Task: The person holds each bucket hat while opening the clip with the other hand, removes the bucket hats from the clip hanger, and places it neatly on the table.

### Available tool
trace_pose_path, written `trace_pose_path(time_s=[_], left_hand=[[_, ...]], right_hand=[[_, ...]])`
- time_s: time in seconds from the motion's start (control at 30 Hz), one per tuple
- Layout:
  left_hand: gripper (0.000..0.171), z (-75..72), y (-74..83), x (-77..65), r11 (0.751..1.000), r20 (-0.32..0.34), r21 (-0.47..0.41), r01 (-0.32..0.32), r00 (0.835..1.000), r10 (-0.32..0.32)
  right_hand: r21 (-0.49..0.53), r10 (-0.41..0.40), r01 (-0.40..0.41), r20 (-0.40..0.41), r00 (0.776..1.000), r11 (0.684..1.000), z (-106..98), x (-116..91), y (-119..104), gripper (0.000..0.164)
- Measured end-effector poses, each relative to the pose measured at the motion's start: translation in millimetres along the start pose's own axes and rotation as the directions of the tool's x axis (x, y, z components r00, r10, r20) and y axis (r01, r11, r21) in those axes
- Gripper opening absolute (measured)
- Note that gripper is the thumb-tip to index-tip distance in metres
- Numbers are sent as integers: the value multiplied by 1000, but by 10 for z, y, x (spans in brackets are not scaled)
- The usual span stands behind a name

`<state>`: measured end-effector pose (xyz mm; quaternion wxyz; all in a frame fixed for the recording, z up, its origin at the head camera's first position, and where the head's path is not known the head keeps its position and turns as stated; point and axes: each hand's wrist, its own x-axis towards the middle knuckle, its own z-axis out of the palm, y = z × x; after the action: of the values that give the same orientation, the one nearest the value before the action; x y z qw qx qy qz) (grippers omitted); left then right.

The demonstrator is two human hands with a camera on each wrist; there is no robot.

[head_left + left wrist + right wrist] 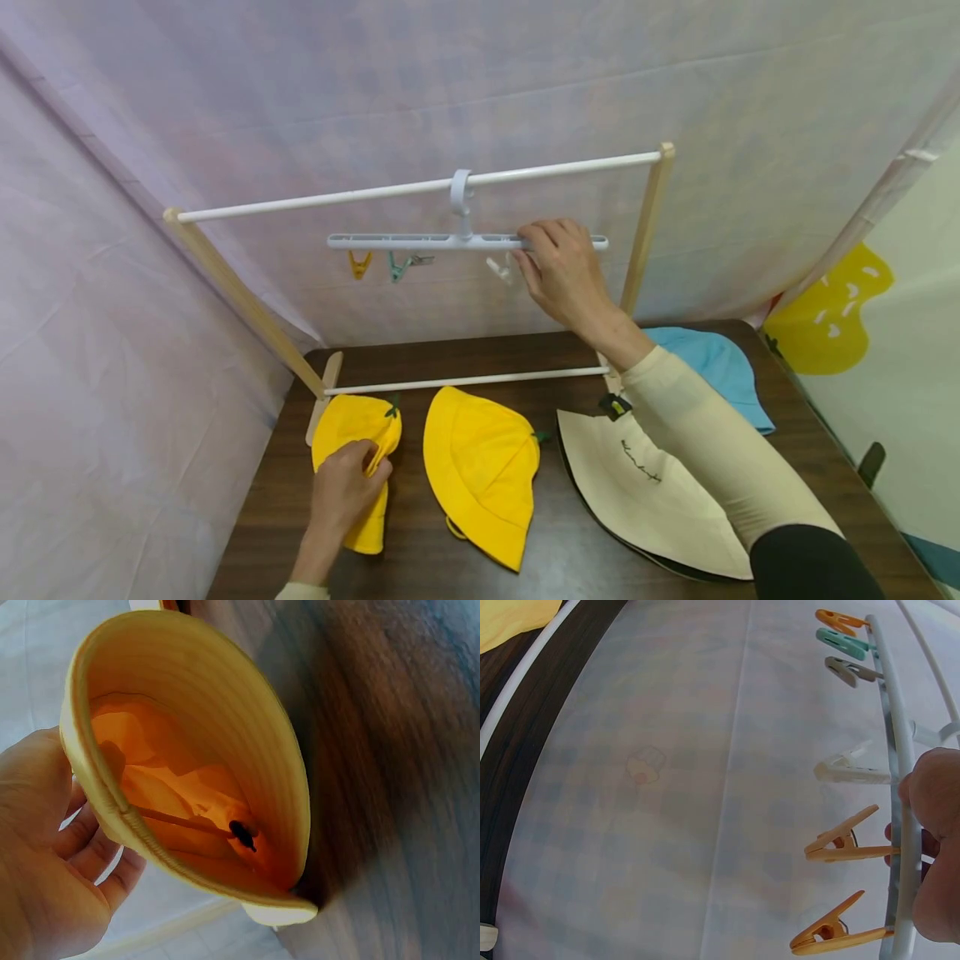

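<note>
My left hand [348, 487] grips the left yellow bucket hat [356, 421] by its side, thumb and fingers bunching the cloth. In the left wrist view that hat [187, 656] gapes, showing its lining and a cord with a dark toggle. My right hand [564, 271] holds the right part of a pale clip hanger [420, 242], fingers curled round the bar. The hanger hooks over the rack's top rail [315, 200]. Several clips dangle from it, among them an orange clip [825, 934] and a teal clip [844, 643], with no cloth in them.
A second yellow hat [480, 467] lies mid-table. To its right are a cream hat [645, 492] with dark lettering and a light blue hat [705, 367], partly behind the right arm. The rack's wooden posts [648, 225] stand on the dark table [420, 533], before a curtain.
</note>
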<state>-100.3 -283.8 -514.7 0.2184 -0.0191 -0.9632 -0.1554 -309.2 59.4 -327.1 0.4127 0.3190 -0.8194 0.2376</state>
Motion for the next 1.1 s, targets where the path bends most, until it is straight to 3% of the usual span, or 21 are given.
trace_pose_path(time_s=[0.67,0.97,1.1], left_hand=[[15,246,26,135,998,18,-62,13,1000,-12],[24,302,66,134,993,89,-99,58,995,-50],[31,322,64,125,994,81,-104,38,996,-29]], right_hand=[[-1,-5,5,-8,1000,1000,-13,-6,9,25],[-5,3,-3,-14,1000,1000,-15,-15,30,25],[-4,4,-4,-31,1000,1000,-20,-27,42,24]])
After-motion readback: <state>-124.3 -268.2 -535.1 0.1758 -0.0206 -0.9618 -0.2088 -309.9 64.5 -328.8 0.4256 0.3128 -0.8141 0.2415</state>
